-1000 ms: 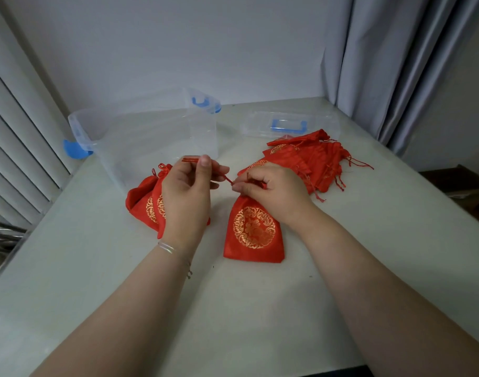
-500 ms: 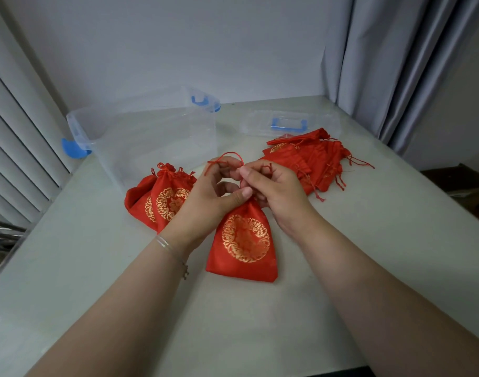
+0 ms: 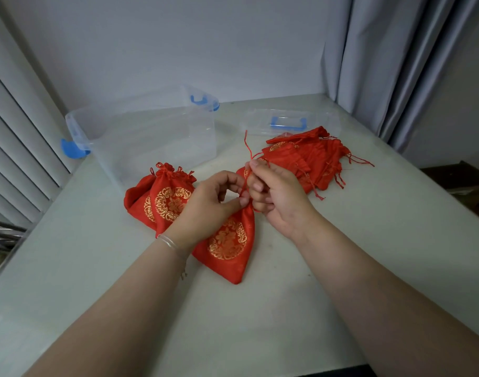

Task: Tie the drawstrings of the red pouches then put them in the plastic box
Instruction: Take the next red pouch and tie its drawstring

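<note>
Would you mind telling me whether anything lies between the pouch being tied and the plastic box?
Yes: two tied pouches lie on the table between the held pouch and the open box, close to its near wall. Lifting over them should clear.

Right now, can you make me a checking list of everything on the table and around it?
Surface: pale table, bare near the person.
Job's things: one red pouch lies under both hands, neck gathered, its red string sticking up. Two closed pouches sit beside the clear plastic box, which looks empty. A pile of pouches waits on the right.
Clutter: the box's lid with its blue handle lies flat behind the pile.
Hands: left hand pinches the pouch's neck; right hand holds the string.
Cables: nothing seen.
Surroundings: grey curtain on the right, blinds on the left, plain wall behind.
</note>
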### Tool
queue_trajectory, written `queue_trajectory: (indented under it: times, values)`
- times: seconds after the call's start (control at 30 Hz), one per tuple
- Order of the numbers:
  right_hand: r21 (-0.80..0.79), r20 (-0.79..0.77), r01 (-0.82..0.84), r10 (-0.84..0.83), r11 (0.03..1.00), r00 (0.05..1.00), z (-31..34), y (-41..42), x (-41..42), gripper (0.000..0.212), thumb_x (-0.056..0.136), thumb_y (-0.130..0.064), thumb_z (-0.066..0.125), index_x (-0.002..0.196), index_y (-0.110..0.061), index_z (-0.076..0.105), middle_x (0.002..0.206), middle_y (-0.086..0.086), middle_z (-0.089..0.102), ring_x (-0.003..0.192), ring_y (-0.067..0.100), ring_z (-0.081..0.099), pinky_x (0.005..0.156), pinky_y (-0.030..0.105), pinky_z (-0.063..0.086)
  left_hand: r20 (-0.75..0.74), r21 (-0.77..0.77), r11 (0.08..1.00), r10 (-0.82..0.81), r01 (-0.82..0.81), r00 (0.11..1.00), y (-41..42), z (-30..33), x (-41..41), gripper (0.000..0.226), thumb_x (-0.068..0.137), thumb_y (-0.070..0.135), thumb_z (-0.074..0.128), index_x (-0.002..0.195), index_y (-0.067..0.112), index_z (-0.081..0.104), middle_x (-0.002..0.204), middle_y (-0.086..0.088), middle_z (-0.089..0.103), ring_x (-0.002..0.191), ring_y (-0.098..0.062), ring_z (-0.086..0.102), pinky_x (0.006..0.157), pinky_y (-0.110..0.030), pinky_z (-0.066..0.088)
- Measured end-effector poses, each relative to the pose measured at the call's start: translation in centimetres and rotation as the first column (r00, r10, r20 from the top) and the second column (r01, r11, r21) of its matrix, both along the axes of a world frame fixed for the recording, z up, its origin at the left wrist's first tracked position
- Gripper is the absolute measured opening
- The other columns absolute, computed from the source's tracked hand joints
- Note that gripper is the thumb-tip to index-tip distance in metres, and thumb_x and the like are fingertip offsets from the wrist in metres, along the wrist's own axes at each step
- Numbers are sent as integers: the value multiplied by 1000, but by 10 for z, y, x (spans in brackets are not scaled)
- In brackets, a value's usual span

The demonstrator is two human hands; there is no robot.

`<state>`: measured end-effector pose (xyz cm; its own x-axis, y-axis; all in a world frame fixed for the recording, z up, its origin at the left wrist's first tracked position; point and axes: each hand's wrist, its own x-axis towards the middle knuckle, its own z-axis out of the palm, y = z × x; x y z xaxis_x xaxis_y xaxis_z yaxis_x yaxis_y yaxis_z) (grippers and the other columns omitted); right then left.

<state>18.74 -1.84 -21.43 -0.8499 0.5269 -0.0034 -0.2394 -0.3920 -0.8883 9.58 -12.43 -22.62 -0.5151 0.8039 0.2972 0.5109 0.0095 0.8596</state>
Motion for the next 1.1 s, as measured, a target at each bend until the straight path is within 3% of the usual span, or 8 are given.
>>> queue_trajectory:
  times: [0.17, 0.3, 0.47, 0.63, 0.77, 0.83, 0.97, 1.1]
  values:
    - [26, 19, -34, 34, 999, 999, -2, -2, -1, 18, 98, -16, 44, 81, -13, 51, 53, -2, 48, 31, 2, 25, 33, 11, 16, -118, -73, 997, -23, 14, 993, 4, -7, -5, 25, 79, 3, 73, 88, 20, 56, 74, 10, 55, 59, 4, 45, 62, -13, 36]
    - [100, 52, -53, 48, 994, 998, -3, -4, -2, 19, 98, -14, 43, 81, -12, 51, 51, -2, 52, 31, 2, 23, 32, 11, 16, -166, -75, 997, -1, -11, 986, 8, -15, -3, 35, 75, 11, 70, 74, 33, 43, 73, -3, 57, 71, -17, 56, 69, -30, 44]
    - [127, 146, 19, -38, 992, 989, -6, -4, -3, 16, 97, -14, 45, 82, -12, 51, 52, -2, 49, 30, 2, 24, 31, 12, 17, -358, -120, 985, 72, -123, 931, 11, -21, -1, 28, 76, 12, 74, 78, 24, 48, 67, 11, 54, 59, -1, 48, 57, -16, 37]
    - [128, 163, 82, -103, 988, 981, -5, -1, -2, 17, 98, -14, 45, 82, -13, 50, 57, -1, 40, 32, 2, 25, 30, 13, 20, -261, -188, 980, 14, -65, 965, 13, -24, -1, 21, 80, 13, 73, 80, 23, 54, 70, 13, 56, 58, 1, 49, 59, -12, 36]
    - [-36, 113, 107, -102, 994, 988, -6, 3, -3, 21, 99, -14, 41, 79, -13, 47, 53, -3, 41, 33, 2, 24, 32, 14, 15, -170, -297, 955, -63, 10, 983, 13, -21, 2, 22, 78, 21, 77, 93, 16, 62, 82, 5, 63, 66, -6, 52, 68, -23, 44]
    - [-203, 83, 121, -106, 972, 991, -8, 5, -5, 23, 100, -15, 40, 78, -14, 46, 50, -5, 41, 32, 2, 24, 33, 15, 15, -282, -319, 945, -27, -67, 959, 14, -21, 5, 35, 74, 34, 78, 99, 15, 63, 82, 5, 61, 76, -13, 55, 73, -30, 44]
    - [-456, 22, 117, -120, 882, 993, -8, 8, -8, 26, 101, -17, 37, 76, -15, 44, 45, -7, 40, 31, 3, 25, 33, 14, 18, -591, -183, 959, 69, -217, 804, 17, -23, 9, 21, 83, 31, 61, 97, 17, 67, 81, 3, 62, 86, -24, 56, 81, -38, 42]
    - [-426, 27, 108, -107, 898, 994, -8, 11, -7, 29, 102, -19, 34, 74, -16, 41, 44, -7, 39, 32, 3, 26, 33, 14, 19, -581, -95, 956, 174, -278, 795, 14, -21, 0, 25, 86, 27, 52, 97, 20, 73, 85, -1, 68, 84, -26, 59, 77, -38, 45]
